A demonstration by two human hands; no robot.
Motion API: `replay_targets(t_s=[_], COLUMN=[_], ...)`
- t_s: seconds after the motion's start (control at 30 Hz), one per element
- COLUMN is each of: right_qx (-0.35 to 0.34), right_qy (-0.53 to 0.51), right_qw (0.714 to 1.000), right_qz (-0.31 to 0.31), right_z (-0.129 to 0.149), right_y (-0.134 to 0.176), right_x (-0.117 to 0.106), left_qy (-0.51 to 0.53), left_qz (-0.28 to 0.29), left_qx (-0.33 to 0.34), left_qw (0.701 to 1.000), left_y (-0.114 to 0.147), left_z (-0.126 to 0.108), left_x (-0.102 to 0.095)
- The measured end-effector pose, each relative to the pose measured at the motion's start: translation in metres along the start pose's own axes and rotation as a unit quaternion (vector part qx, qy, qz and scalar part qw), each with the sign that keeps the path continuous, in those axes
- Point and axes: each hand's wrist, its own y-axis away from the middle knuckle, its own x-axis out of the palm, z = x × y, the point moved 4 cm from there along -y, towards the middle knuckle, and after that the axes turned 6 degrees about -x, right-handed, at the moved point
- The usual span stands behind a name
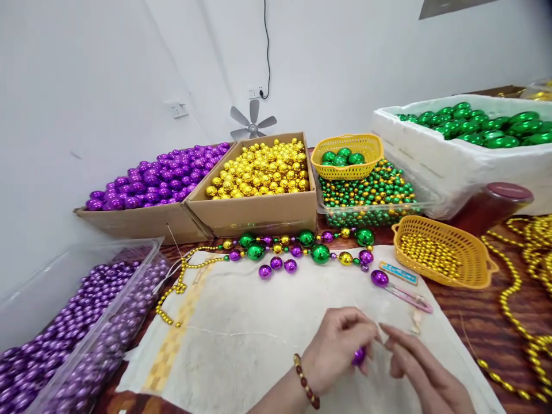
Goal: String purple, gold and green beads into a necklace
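Observation:
My left hand (340,342), a beaded bracelet on its wrist, is closed around a shiny purple bead (358,356) above the pale cloth (259,305). Close beside it, fingertips nearly touching, is my right hand (425,368) with its fingers drawn together. Something thin and pale shows between the two hands, too small to name. A white thread (233,332) runs across the cloth from a string of small gold beads (181,282). Behind lies a strand of green, purple and gold beads (319,253), with loose purple beads (276,263) in front of it.
Boxes of purple beads (159,178) and gold beads (267,167) line the back. A clear tub (142,287) stands left. At right are a yellow basket (470,270), a dark red-lidded jar (491,207), gold strands (513,293), pink-handled tweezers (409,298) and a white foam box (431,155).

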Motion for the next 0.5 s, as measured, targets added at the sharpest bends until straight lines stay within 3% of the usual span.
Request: replay_targets(t_s=[0.07,0.23,0.4,0.5], right_qx=[0.022,0.058,0.109,0.089], right_qy=[-0.063,-0.249,-0.244,-0.202], right_qw=[0.998,0.963,0.963,0.975], right_qz=[0.000,-0.088,0.029,-0.026], right_z=[0.003,-0.002,-0.009,-0.006], right_y=[-0.012,-0.022,-0.008,-0.013], right_x=[-0.014,-0.023,0.000,-0.021], left_qy=[-0.069,-0.165,-0.197,-0.306], left_qz=[0.038,0.023,0.073,0.108], left_qx=[-0.008,-0.022,-0.018,0.029], left_qw=[0.997,0.986,0.977,0.946], left_y=[0.003,0.011,0.017,0.026], left_z=[0.006,0.013,0.000,-0.012], left_x=[0.006,-0.001,-0.009,-0.023])
